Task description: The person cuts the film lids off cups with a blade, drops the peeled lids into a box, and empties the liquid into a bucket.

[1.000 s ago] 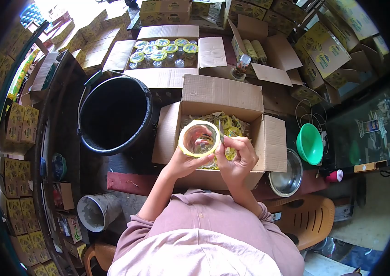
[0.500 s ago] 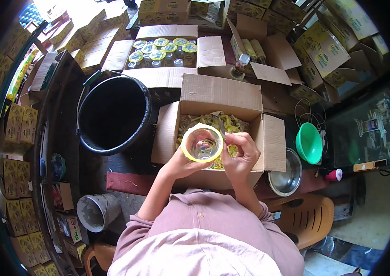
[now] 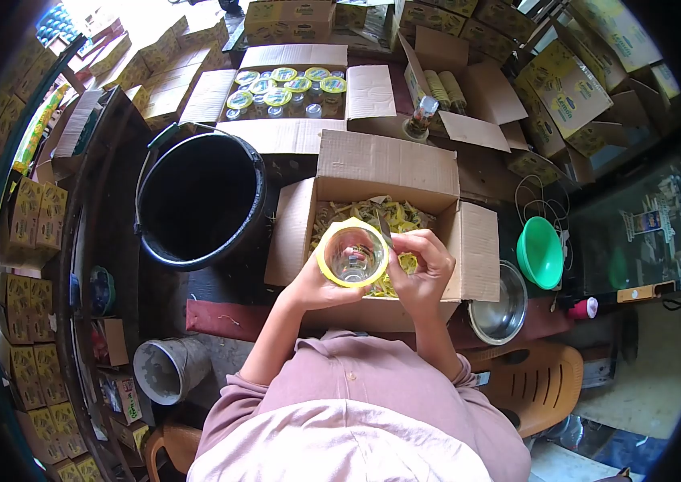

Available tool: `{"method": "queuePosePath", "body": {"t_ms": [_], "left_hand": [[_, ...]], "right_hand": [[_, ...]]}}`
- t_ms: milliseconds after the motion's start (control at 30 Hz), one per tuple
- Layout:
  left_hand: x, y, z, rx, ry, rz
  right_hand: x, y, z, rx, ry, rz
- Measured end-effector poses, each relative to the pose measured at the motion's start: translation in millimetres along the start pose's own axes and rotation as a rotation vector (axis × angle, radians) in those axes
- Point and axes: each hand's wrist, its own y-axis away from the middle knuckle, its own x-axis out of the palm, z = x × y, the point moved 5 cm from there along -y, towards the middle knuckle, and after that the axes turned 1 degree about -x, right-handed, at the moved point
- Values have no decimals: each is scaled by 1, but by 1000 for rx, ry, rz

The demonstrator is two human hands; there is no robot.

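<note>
My left hand [image 3: 314, 287] is wrapped round a clear cup [image 3: 352, 255] with a yellow rim, its round face turned up toward me. In my right hand [image 3: 423, 269] is a small knife [image 3: 384, 227], pinched so that its dark blade points up and away from me at the right side of the rim. Whether the blade touches the rim I cannot tell. Both hands are over the near part of an open cardboard box [image 3: 389, 165], which holds a heap of yellow-green strips and scraps [image 3: 409, 215].
Left of the box stands a black bucket [image 3: 196, 201]; to its right are a green bowl [image 3: 540, 253] and a metal bowl [image 3: 498, 309]. Behind, another carton [image 3: 292, 136] holds several yellow-rimmed cups, near a jar [image 3: 421, 119]. A grey bucket [image 3: 170, 371] stands low at the left.
The knife has tilted, its tip swinging slightly left and away from the rim's right side. The cup has dipped slightly in view. Both hands keep their holds.
</note>
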Motion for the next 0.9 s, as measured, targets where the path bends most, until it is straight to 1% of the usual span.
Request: {"method": "queuePosePath", "body": {"t_ms": [100, 200, 333, 433, 533, 633, 733, 833, 900], "left_hand": [[-1, 1, 10, -45, 72, -145], [-5, 4, 17, -45, -49, -202], [-7, 2, 11, 65, -108, -255], [-4, 3, 9, 13, -195, -241], [-2, 6, 9, 45, -302, -188], [-3, 5, 6, 29, -158, -191], [-5, 1, 4, 33, -126, -228], [1, 1, 4, 16, -74, -172], [2, 0, 2, 41, -134, -126]], "right_hand": [[1, 1, 1, -9, 51, -16], [2, 5, 3, -14, 65, -44], [3, 11, 6, -47, 90, -64], [3, 11, 7, -55, 103, -72], [2, 7, 7, -62, 110, -79], [0, 5, 2, -22, 17, -41], [-2, 9, 1, -25, 36, -52], [-1, 7, 4, -44, 60, -72], [-2, 5, 0, -17, 40, -15]]}}
